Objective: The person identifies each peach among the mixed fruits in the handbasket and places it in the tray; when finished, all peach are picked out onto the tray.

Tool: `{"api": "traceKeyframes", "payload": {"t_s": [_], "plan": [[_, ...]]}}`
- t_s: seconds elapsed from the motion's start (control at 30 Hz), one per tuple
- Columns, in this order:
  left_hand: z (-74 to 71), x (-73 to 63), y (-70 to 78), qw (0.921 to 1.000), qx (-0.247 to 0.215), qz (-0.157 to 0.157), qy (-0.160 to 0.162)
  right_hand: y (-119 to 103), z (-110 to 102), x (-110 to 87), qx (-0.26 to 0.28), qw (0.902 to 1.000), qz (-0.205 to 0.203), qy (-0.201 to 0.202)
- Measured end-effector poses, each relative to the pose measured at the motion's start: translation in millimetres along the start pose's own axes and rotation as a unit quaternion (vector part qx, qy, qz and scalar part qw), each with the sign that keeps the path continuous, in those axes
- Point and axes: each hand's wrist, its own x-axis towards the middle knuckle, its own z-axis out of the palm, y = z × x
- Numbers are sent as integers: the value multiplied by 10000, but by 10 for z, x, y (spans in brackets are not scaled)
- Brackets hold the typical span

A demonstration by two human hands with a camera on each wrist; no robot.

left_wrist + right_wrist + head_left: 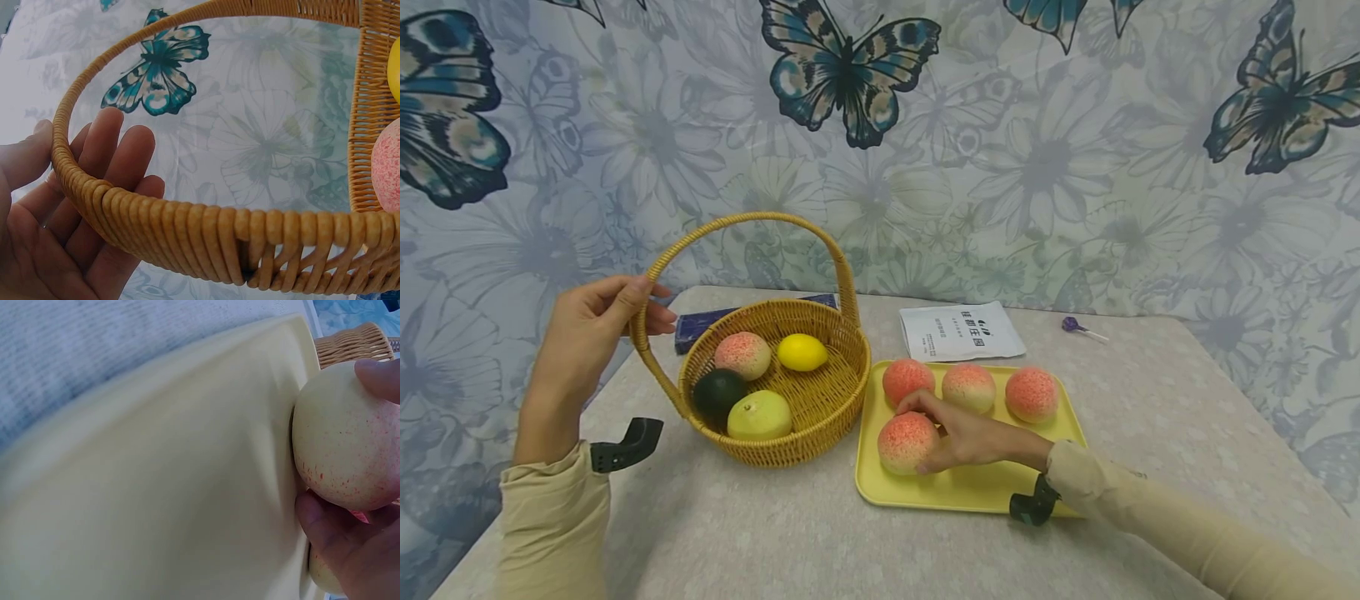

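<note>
In the head view my right hand [970, 436] grips a pink-speckled peach [907, 443] at the left of the yellow tray [970, 496]. Thumb and fingers hold opposite sides of the same peach [347, 440] in the right wrist view. Three more peaches stand in a row at the tray's back. My left hand [583, 358] holds the handle of the wicker basket [775, 450], thumb on one side and fingers behind, as the handle [81, 165] shows up close. Inside the basket lie a peach [742, 356], a lemon [802, 352], a dark green avocado-like fruit [718, 393] and a yellow-green round fruit [760, 416].
A white printed packet [961, 332] lies behind the tray. A purple-wrapped lollipop [1072, 325] is at the back right. Behind the basket is a dark blue flat item [700, 329], partly hidden. A butterfly-patterned cloth [880, 208] hangs along the back edge.
</note>
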Motion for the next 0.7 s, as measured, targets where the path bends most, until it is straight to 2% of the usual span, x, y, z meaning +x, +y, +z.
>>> {"api": "traceKeyframes", "payload": {"t_s": [0.27,0.7], "plan": [[4,9,4,9998,217,-30,35,11,1,-2,47,10000,13,10],[3,-6,3,9999,102,-52,45,-1,-11,-9,141,9998,89,-53]]}}
